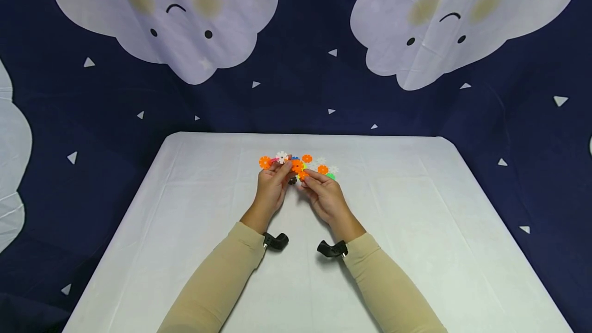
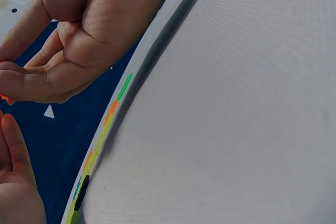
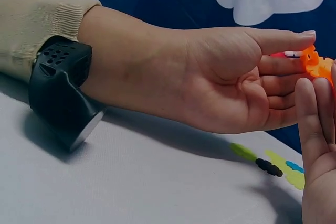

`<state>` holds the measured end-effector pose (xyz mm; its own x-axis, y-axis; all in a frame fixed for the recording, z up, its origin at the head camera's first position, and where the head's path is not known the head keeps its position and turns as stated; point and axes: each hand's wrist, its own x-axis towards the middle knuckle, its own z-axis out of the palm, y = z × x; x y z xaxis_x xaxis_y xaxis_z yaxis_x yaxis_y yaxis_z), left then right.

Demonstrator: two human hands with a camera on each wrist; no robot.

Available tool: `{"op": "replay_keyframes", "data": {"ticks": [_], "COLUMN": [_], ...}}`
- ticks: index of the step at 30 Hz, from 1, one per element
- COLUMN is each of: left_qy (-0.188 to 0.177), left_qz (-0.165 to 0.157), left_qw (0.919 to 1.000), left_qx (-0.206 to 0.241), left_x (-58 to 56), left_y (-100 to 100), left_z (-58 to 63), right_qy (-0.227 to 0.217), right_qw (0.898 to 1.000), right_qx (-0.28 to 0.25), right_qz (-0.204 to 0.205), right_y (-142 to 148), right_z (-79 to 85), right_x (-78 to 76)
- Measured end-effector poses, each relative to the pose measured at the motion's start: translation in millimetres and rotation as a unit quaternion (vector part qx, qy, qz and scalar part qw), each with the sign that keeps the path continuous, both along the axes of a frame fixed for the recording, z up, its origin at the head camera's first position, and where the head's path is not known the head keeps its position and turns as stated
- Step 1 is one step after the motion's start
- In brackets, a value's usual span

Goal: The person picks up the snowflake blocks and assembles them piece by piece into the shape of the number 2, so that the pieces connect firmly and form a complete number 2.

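Observation:
My left hand (image 1: pixel 272 188) pinches an orange snowflake-shaped plastic disc (image 1: pixel 297 166) between thumb and fingers above the far part of the table. Close beside it, my right hand (image 1: pixel 327 199) pinches a second orange disc (image 1: pixel 302 174). The two discs meet or overlap; whether they are slotted together, I cannot tell. A white disc (image 1: pixel 282 157), a pink one and an orange disc (image 1: pixel 264 162) show by the left fingers; whether they join the held disc is unclear. In the right wrist view, the left thumb presses orange plastic (image 3: pixel 317 66). The left wrist view mostly hides the pieces.
More discs lie on the white table (image 1: pixel 305 281) beyond the hands: orange (image 1: pixel 307 159), orange (image 1: pixel 322 169), green (image 1: pixel 331 176), clear (image 1: pixel 321 161), with blue and yellow ones partly covered. A black disc (image 1: pixel 292 181) lies below the hands. Behind hangs a dark blue cloth (image 1: pixel 296 102).

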<state>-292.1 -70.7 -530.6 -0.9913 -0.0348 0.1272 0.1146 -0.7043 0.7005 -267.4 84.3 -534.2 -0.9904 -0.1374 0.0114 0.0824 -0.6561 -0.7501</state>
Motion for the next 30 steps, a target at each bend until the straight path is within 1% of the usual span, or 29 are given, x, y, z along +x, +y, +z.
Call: {"op": "replay_keyframes", "data": {"ticks": [5,8,13,21,26,30], "left_qy": [0.000,0.009,0.026,0.051,0.059,0.061], "left_qz": [-0.007,-0.012,-0.023,-0.030,-0.035,-0.031], "left_qw": [1.0000,0.9998,0.9993,0.9981,0.9975,0.9976], "left_qx": [0.005,0.012,0.013,0.017,0.016,0.008], "left_x": [3.2,3.8,3.4,4.2,3.2,1.8], "left_y": [-0.5,-0.6,-0.1,1.1,1.9,1.4], "left_z": [2.3,2.8,2.9,1.3,-0.3,-1.2], "right_qy": [0.000,0.009,0.036,0.073,0.087,0.093], "right_qw": [1.000,0.999,0.999,0.996,0.994,0.993], "right_qx": [-0.014,-0.012,0.003,0.044,0.062,0.064], "right_qz": [0.020,0.028,0.011,-0.024,-0.027,-0.019], "right_y": [-3.2,-4.8,-5.8,-8.4,-9.6,-9.9], "right_z": [-1.3,-1.8,-1.6,-0.9,-1.6,-2.4], "right_x": [2.7,4.9,7.1,8.6,8.7,8.3]}}
